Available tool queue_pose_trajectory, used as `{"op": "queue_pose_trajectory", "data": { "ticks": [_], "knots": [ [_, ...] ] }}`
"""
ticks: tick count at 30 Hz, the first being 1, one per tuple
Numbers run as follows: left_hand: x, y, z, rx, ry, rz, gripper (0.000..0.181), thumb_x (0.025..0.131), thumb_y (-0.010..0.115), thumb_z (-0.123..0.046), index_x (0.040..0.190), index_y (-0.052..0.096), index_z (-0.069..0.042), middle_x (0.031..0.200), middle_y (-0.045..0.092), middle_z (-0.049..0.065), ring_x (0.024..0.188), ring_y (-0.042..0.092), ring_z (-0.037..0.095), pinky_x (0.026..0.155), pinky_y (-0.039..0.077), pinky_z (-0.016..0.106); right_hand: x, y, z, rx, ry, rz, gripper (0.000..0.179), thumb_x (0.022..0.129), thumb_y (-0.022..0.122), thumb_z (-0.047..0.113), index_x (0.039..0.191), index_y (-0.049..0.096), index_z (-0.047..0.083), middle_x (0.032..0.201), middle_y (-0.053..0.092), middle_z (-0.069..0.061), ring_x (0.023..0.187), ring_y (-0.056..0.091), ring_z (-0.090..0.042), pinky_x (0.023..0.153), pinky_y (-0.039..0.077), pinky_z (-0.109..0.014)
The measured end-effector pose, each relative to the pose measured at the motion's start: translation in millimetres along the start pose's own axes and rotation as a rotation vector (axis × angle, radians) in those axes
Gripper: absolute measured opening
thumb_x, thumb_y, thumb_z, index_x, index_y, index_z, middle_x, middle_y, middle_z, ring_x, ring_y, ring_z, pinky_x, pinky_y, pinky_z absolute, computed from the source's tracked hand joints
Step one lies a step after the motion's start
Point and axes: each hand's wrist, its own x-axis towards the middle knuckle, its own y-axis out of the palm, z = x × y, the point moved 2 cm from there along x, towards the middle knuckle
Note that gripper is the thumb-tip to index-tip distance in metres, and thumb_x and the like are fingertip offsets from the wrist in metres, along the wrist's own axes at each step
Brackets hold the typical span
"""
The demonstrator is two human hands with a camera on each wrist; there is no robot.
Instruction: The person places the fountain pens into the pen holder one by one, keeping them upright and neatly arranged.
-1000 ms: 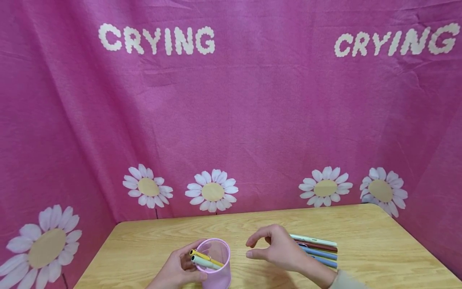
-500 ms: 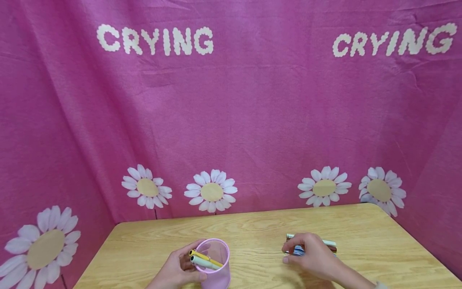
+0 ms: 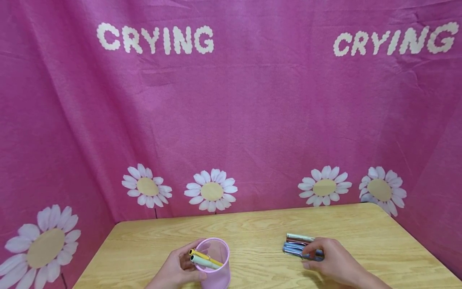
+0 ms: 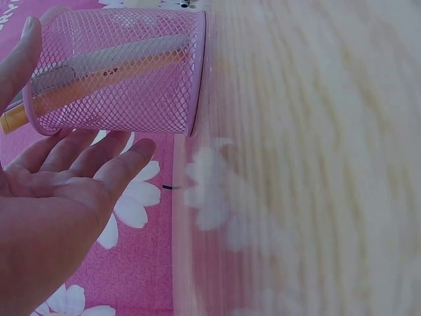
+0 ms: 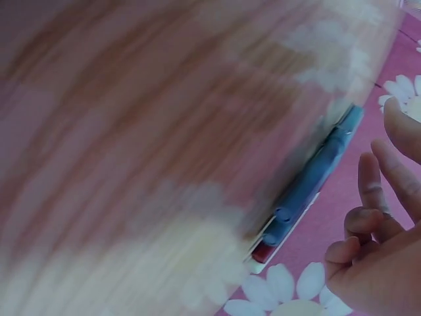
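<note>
My left hand (image 3: pixel 173 268) holds a pink mesh pen cup (image 3: pixel 218 277) upright on the table, thumb at the front and fingers around the left side. Inside it lean a yellow pen (image 3: pixel 202 255) and a pale green pen (image 3: pixel 205 262); their slanted bodies show through the mesh cup (image 4: pixel 125 72) in the left wrist view. Over a row of pens at the right is my right hand (image 3: pixel 333 259), thumb and index apart. The row has blue pens (image 3: pixel 293 251), a dark red pen (image 3: pixel 297 241) and a pale green one (image 3: pixel 300 236). In the right wrist view, a gap separates the fingertips from the pens (image 5: pixel 309 181).
A light wood-grain table (image 3: pixel 249 224) carries everything. Behind it and at both sides hangs a pink cloth (image 3: pixel 267 120) printed with daisies and white lettering. The table's far edge meets the cloth.
My right hand has moved right from near the cup, passing over the pens to their right-hand end. The left hand and the cup have stayed in place.
</note>
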Motion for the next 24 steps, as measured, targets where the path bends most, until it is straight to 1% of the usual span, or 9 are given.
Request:
{"op": "queue_pose_trajectory", "data": {
  "ticks": [5,7,10,14,16,21,24],
  "knots": [
    [-0.1,0.0,-0.6,-0.003,-0.018,-0.013,0.083,0.090,0.083,-0.004,0.155,0.035,0.015,0.136,0.062,0.031,0.106,0.070,0.022,0.093,0.057,0.029,0.8,-1.6,-6.9,-0.062,-0.016,-0.006,0.018,0.082,0.092,0.023,0.095,0.081,0.020,0.085,0.061,0.009,0.080,0.055,-0.007,0.071,0.048,-0.028],
    [0.2,-0.3,-0.2,0.001,-0.011,-0.010,0.084,0.090,0.084,-0.004,0.155,0.035,0.015,0.136,0.061,0.033,0.105,0.071,0.021,0.093,0.058,0.029,1.5,-1.9,-8.2,-0.089,-0.019,-0.013,0.018,0.081,0.093,0.023,0.095,0.081,0.020,0.085,0.060,0.010,0.080,0.055,-0.007,0.071,0.047,-0.028],
    [0.6,-0.7,0.8,0.009,0.013,0.003,0.084,0.090,0.084,-0.005,0.154,0.035,0.016,0.135,0.061,0.035,0.104,0.071,0.020,0.093,0.058,0.029,3.0,-2.1,-9.8,-0.116,0.002,-0.017,0.019,0.080,0.093,0.024,0.095,0.081,0.021,0.084,0.058,0.009,0.081,0.054,-0.009,0.071,0.046,-0.027],
    [0.9,-1.0,2.2,0.023,0.046,0.014,0.084,0.090,0.084,-0.006,0.153,0.034,0.019,0.133,0.061,0.037,0.103,0.072,0.019,0.092,0.058,0.029,5.1,-1.1,-11.8,-0.131,0.025,-0.016,0.020,0.079,0.094,0.025,0.094,0.081,0.021,0.084,0.057,0.009,0.081,0.054,-0.009,0.070,0.046,-0.027],
    [1.0,-1.1,2.7,0.031,0.054,0.017,0.084,0.090,0.084,-0.005,0.153,0.034,0.019,0.132,0.060,0.038,0.103,0.072,0.019,0.092,0.058,0.029,5.9,-0.1,-12.9,-0.143,0.023,-0.022,0.021,0.079,0.094,0.025,0.095,0.081,0.021,0.084,0.056,0.010,0.080,0.053,-0.008,0.069,0.045,-0.027],
    [1.4,-1.3,3.3,0.024,0.040,0.013,0.084,0.089,0.084,-0.004,0.153,0.034,0.018,0.133,0.061,0.036,0.103,0.072,0.019,0.092,0.058,0.029,7.8,2.1,-14.8,-0.146,-0.009,-0.038,0.020,0.079,0.094,0.024,0.095,0.082,0.020,0.082,0.056,0.012,0.076,0.051,-0.004,0.066,0.044,-0.027],
    [1.2,-1.5,3.2,0.018,0.031,0.010,0.084,0.090,0.083,-0.004,0.154,0.034,0.018,0.134,0.060,0.036,0.104,0.071,0.020,0.092,0.058,0.029,8.5,3.8,-14.7,-0.115,-0.029,-0.039,0.019,0.078,0.094,0.021,0.090,0.080,0.022,0.082,0.057,0.011,0.076,0.052,-0.005,0.067,0.044,-0.026]
  ]
}}
